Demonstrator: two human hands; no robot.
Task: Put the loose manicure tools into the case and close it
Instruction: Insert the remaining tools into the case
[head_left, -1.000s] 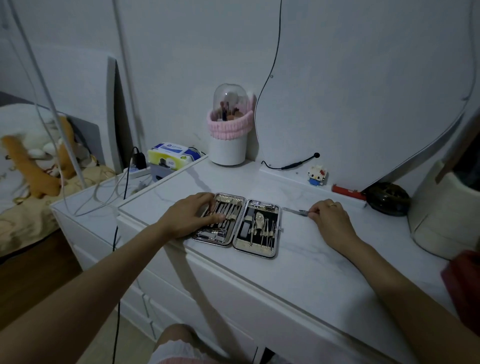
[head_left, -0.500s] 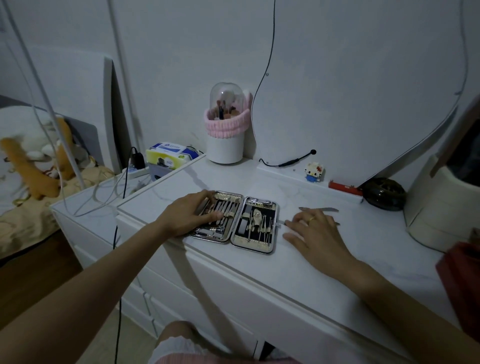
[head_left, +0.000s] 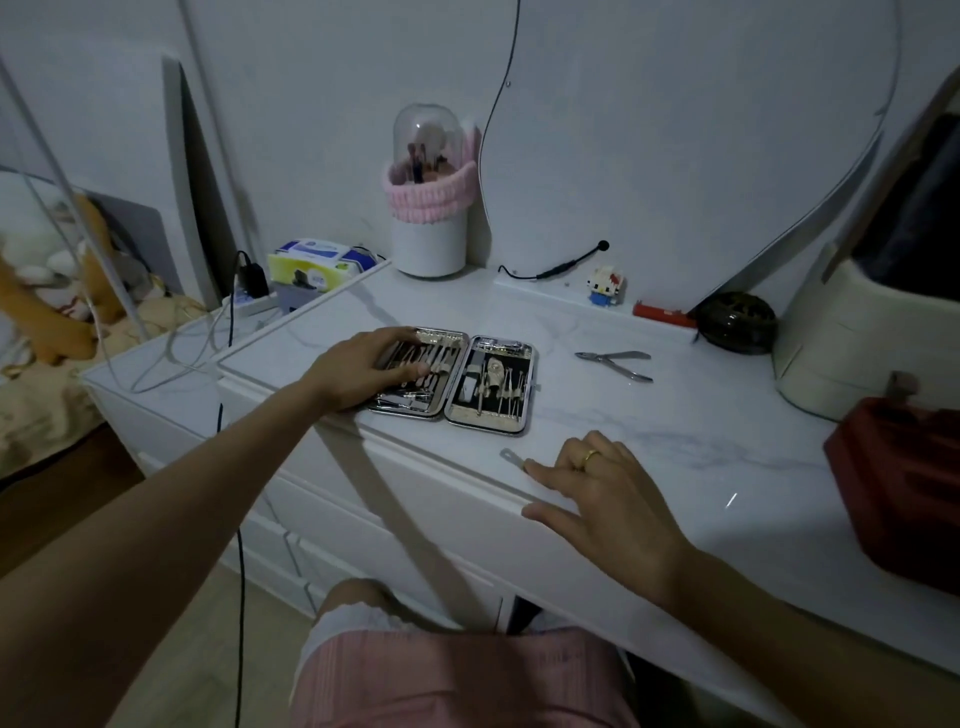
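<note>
The manicure case (head_left: 491, 384) lies open flat on the white marble dresser top (head_left: 649, 431), both halves lined with steel tools. My left hand (head_left: 363, 371) rests flat on its left half, fingers spread over the tools. A pair of steel nippers (head_left: 615, 364) lies loose to the right of the case. A thin flat tool (head_left: 511, 458) sits near the front edge, its tip poking out from under the fingertips of my right hand (head_left: 597, 493), which presses down on it with fingers spread.
At the back stand a domed brush holder with a pink band (head_left: 428, 208), a small toy figure (head_left: 604, 286), a red item (head_left: 662, 314) and a dark round object (head_left: 735, 322). A cream container (head_left: 852, 343) and a dark red thing (head_left: 898, 483) crowd the right.
My right hand has slid the thin tool from beside the case toward the front edge of the dresser. The nippers lie uncovered behind it. My left hand stays on the case.
</note>
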